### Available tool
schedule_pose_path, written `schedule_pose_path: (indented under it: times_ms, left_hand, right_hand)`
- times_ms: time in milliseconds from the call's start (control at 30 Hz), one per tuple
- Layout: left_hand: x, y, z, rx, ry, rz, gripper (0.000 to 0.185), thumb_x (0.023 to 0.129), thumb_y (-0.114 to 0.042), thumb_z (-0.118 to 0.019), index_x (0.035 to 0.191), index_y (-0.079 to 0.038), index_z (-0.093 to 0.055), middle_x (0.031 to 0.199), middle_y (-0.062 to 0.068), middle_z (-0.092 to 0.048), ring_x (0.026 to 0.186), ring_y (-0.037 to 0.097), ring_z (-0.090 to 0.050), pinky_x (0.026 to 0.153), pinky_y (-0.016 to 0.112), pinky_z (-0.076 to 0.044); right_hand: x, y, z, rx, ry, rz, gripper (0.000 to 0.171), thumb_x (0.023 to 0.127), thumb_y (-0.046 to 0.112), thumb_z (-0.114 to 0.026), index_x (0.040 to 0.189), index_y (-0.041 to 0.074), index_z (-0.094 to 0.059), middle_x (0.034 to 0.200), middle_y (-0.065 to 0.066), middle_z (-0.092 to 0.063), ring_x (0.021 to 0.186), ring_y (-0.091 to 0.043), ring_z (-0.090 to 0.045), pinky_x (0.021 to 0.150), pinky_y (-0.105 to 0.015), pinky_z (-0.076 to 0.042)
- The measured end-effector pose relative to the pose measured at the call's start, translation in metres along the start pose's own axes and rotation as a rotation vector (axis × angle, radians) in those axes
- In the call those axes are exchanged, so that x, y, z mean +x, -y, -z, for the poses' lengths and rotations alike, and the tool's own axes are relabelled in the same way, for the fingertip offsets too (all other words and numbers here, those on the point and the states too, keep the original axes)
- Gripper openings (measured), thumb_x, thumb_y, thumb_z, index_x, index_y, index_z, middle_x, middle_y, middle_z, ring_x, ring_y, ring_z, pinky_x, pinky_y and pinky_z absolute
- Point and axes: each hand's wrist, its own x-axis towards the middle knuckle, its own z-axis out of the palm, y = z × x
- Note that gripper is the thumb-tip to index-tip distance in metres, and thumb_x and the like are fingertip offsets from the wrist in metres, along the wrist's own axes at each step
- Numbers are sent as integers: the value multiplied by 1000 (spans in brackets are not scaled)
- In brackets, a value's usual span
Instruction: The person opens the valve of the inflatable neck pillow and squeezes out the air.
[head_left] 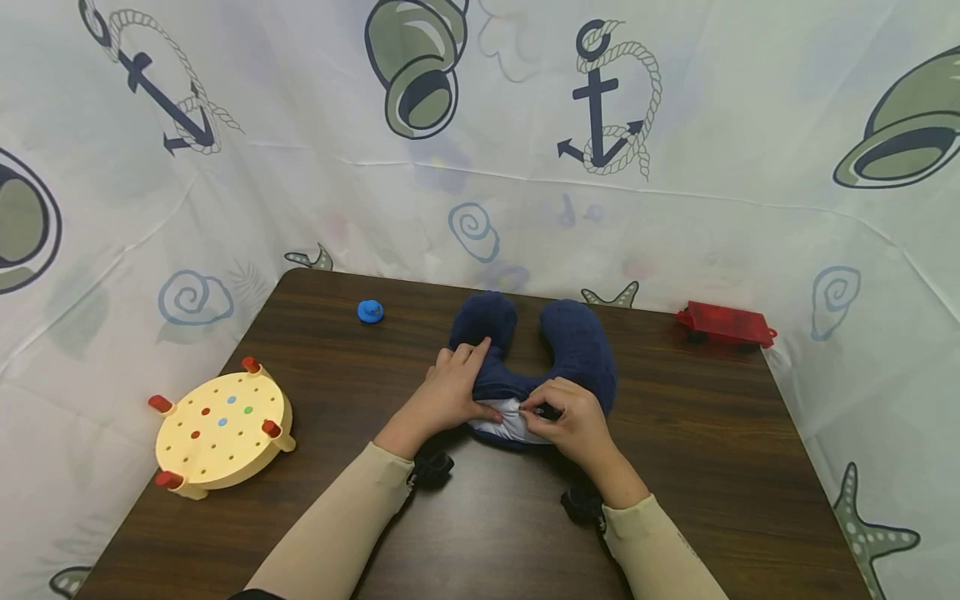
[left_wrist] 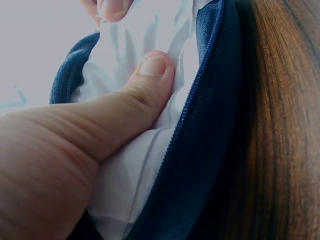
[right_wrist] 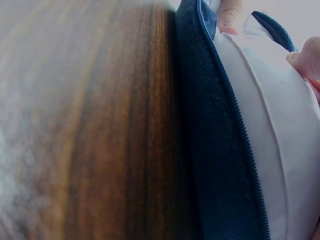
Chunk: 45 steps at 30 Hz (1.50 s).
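A navy U-shaped neck pillow lies on the table, its curved base towards me. The zipper along that base is undone, and white inner fabric shows between the cover's edges. My left hand rests on the left side of the pillow, fingers stretched over the navy cover. Its thumb presses into the white fabric. Just right of it, my right hand pinches at the white fabric with thumb and fingertips. What lies under its palm is mostly hidden.
On the dark wood table, a yellow round pegboard with red-tipped legs stands at left. A small blue rubber duck sits at the back left, a red toy wagon at the back right. A printed cloth hangs behind.
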Motion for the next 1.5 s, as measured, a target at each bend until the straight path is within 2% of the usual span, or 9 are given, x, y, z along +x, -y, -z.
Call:
schedule_pose_path:
  times_ms: [233, 533, 633, 767, 867, 1100, 1500]
  left_hand:
    - [1, 2, -1, -17, 10, 11, 135, 72, -71, -92, 175, -18, -24, 159, 11, -52, 125, 39, -49, 101, 61, -50]
    - [1, 3, -2, -22, 20, 13, 136, 71, -72, -93, 175, -17, -24, 156, 12, -54, 125, 40, -50, 101, 62, -49]
    - [2, 4, -2, -30, 33, 34, 143, 70, -73, -93, 176, -14, -17, 160, 14, -51, 131, 44, -50, 107, 65, -48]
    - [4, 5, -2, -69, 45, 94, 159, 65, -74, -95, 176, -11, -2, 171, 15, -42, 142, 47, -46, 115, 68, -43]
    - [6, 4, -1, -86, 42, 118, 167, 60, -76, -97, 175, -8, 3, 174, 18, -39, 145, 48, -44, 116, 69, -43]
    - [9, 2, 1, -57, 38, 120, 168, 56, -77, -98, 175, -5, -4, 159, 23, -49, 140, 48, -50, 110, 65, -49]
    - [10, 3, -1, -49, 41, 111, 159, 57, -78, -97, 176, -12, -14, 143, 14, -59, 125, 38, -53, 99, 57, -51]
  right_hand:
    - [1, -1, 0, 21, 8, -18, 20, 81, 3, -92, 91, 17, -83, 88, 8, -77, 80, -6, -66, 68, -16, -47]
    - [-1, -1, 0, 58, 17, -62, 21, 82, 3, -92, 92, 19, -83, 88, 9, -77, 77, -5, -61, 68, -15, -44]
    - [-1, -2, -1, 77, 19, -71, 22, 82, 2, -92, 92, 19, -83, 89, 8, -77, 77, -6, -61, 68, -16, -44]
    - [-2, -3, -2, 90, 30, -90, 22, 83, 2, -92, 92, 20, -83, 89, 9, -77, 79, -6, -62, 69, -15, -45]
    - [-2, -4, -2, 93, 29, -92, 23, 83, 2, -92, 91, 20, -83, 89, 9, -77, 78, -6, -63, 69, -16, -45]
    - [-1, -5, -1, 93, 16, -76, 24, 81, 1, -93, 91, 21, -83, 89, 9, -78, 77, -6, -62, 67, -15, -44]
    - [-1, -2, 0, 84, 29, -105, 22, 83, 2, -92, 93, 21, -84, 90, 9, -78, 75, -5, -58, 67, -15, -42]
